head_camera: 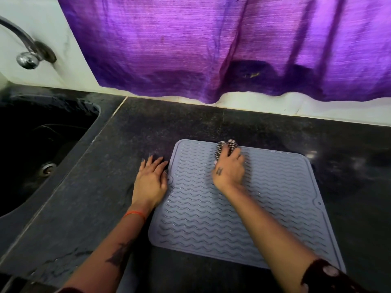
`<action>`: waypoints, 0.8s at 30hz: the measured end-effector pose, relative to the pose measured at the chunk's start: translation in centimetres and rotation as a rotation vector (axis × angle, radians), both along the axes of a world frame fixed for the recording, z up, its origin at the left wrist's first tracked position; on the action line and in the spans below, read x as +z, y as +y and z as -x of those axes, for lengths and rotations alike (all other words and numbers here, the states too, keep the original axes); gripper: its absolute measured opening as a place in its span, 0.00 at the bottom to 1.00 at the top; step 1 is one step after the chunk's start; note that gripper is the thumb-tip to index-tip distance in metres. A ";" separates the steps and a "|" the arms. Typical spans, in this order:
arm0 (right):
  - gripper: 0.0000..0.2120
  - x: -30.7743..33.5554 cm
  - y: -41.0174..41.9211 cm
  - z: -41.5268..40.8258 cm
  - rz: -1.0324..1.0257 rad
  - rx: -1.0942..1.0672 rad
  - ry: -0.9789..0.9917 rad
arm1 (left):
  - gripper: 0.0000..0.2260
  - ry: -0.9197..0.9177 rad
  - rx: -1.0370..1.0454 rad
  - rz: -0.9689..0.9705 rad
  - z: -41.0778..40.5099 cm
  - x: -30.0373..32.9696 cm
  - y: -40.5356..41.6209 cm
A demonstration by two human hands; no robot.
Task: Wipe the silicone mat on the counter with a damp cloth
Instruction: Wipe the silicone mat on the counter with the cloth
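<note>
Wiping is under way: the mat (pixel 243 208), lying at centre frame on the dark tabletop (pixel 88 197), shows wet glints over much of its ridges. The right hand (pixel 229 168) grips a bunched checked cloth (pixel 226 145) at the mat's upper edge. The left hand (pixel 151 179) lies flat, fingers straight, pinning the mat's left edge.

Home kitchen. Dark stone worktop (pixel 211 123) running into a sunken black sink (pixel 42 132); chrome tap (pixel 25 49) projecting from white wall; purple curtain (pixel 211 45) hanging behind.
</note>
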State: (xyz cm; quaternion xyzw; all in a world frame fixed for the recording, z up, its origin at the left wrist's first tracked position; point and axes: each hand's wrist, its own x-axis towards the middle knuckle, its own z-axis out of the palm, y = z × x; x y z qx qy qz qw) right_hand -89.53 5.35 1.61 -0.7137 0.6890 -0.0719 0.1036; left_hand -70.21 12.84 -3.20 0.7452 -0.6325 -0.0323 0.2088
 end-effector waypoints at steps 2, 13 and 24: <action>0.34 0.0 0.2 -1.2 -0.005 0.107 -0.013 | 0.26 0.004 0.004 0.001 0.1 0.2 0.1; 0.33 0.1 -1.2 0.1 -0.015 0.037 -0.005 | 0.26 0.015 -0.001 0.011 0.1 0.1 0.0; 0.24 0.6 -3.7 -2.6 -0.125 0.448 -0.308 | 0.25 0.018 0.004 0.004 -0.1 0.0 0.1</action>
